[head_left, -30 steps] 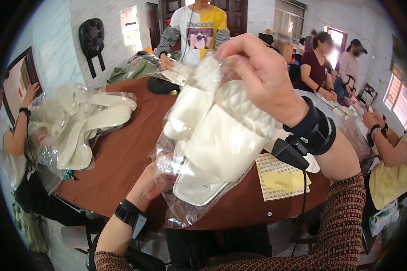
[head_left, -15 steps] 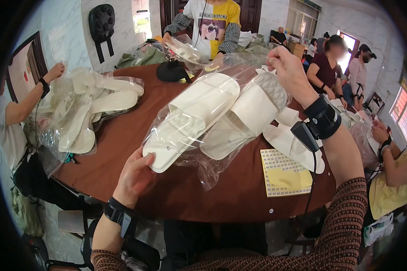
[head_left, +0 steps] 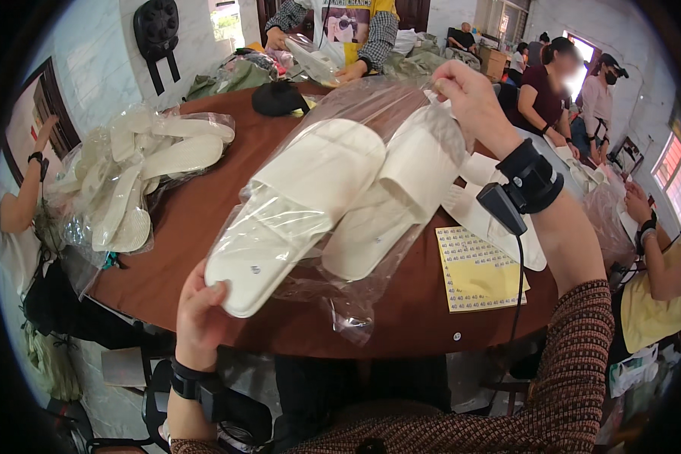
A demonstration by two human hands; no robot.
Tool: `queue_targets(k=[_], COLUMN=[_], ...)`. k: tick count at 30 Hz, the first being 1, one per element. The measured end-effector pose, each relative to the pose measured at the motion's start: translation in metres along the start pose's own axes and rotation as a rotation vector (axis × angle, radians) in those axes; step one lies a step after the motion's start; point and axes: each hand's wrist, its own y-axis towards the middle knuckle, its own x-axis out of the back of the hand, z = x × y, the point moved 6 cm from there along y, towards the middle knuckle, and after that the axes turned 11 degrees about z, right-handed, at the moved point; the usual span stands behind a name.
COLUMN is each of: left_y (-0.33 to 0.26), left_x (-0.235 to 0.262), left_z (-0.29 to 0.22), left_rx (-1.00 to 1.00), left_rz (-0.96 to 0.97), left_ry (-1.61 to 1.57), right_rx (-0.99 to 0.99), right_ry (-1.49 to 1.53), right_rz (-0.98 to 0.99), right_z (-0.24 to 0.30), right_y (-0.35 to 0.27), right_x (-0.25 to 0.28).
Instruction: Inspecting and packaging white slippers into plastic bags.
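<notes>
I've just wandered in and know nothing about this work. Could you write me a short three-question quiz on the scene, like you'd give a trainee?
1. Which of the person's hands grips the lower end of a white slipper?

2. What does the right hand pinch?
A. a pair of scissors
B. the clear plastic bag around the slippers
C. a paper cup

3. True or false: the yellow sticker sheet lies on the brown-covered table, to the right of the slipper in question 1.

Key:
1. The left hand.
2. B.
3. True.
</notes>
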Motion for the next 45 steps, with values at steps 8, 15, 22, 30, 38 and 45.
queue_targets(k=[8,15,22,30,38,45], left_y=[-0.04,-0.058,-0.046,-0.051,-0.05,-0.054], left_x=[0.065,0.062,0.021,0.004,-0.003,-0.005], left_z=[0.002,0.012,0.008,0.02,0.026,0.026], left_rx=[-0.001,0.133,0.407,0.508,0.462,0.516], left_rz=[-0.163,-0.315,-0.255,-0.124,-0.059,0.063], left_ry=[-0.082,-0.113,0.107,-0.076,-0.145,-0.22], right_rx=[-0.263,-0.392,-0.44,-0.624,-0.674,-0.605], right_ry=[0.231,-0.053,0.144,0.399,0.517,0.598], right_rz=[0.502,0.899,0.806,0.693,0.563,0.355], right_z=[-0.029,-0.089,-0.043,-0.026,-0.03,-0.028], right_y=[-0.044,-0.09,-0.103,-0.117,-0.117,-0.111], right_x=[-0.099,-0.165,-0.171,-0.181,-0.176,-0.178])
